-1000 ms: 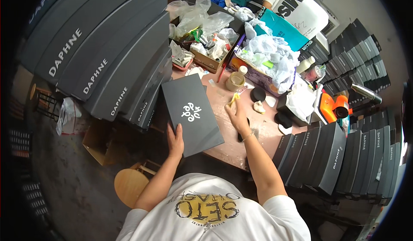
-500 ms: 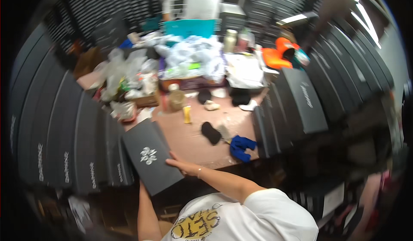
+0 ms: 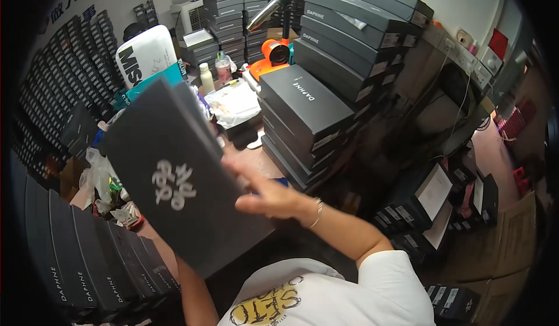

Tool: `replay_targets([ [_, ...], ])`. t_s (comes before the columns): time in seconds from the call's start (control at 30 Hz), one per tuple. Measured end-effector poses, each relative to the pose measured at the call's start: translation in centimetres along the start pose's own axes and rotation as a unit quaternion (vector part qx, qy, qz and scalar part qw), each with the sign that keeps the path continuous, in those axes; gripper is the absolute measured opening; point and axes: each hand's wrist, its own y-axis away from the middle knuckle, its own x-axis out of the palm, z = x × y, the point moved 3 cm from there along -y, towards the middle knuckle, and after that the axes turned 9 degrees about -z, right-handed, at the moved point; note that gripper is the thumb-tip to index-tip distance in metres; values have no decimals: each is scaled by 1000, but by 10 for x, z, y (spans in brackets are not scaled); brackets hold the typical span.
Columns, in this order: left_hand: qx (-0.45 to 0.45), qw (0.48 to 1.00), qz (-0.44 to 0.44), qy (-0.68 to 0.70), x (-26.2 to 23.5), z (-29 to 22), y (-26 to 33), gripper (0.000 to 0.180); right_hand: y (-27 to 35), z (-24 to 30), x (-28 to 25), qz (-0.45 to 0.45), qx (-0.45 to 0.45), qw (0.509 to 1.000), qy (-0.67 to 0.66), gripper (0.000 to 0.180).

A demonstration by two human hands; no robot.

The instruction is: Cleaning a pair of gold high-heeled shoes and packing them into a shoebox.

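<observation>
While the dark flat box fills the left-centre of the frame, tilted with its lid facing the camera, the right hand presses against its right edge, fingers spread over the lid, thumb below. Grasping the box, fingers motion-blurred. The left hand is hidden behind the box; only the left forearm shows, rising from the lower edge toward the box's bottom corner. Can't tell its grip state.

The lid carries a pale printed emblem near its middle. A thin bracelet sits on the right wrist. A white printed shirt shows at bottom centre.

Surroundings:
- stack of dark grey boxes right of centre, just beyond the hand
- taller stack of same boxes at upper centre-right
- row of upright dark boxes along lower left
- orange tool at upper centre, beside the stacks
- two small bottles left of the orange tool
- crumpled white paper on the brown table, partly behind the held box
- white cushion-like pack at upper left
- cardboard cartons at right edge
</observation>
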Motion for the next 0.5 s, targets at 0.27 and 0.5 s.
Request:
replay_targets([
  [0.27,-99,973,193,78,277,-16,-55,72,-6,101,-241,-122,73,965,-222,48],
  [0.5,-136,962,204,121,374,53,-56,61,-7,-31,-352,-238,54,917,-316,40],
])
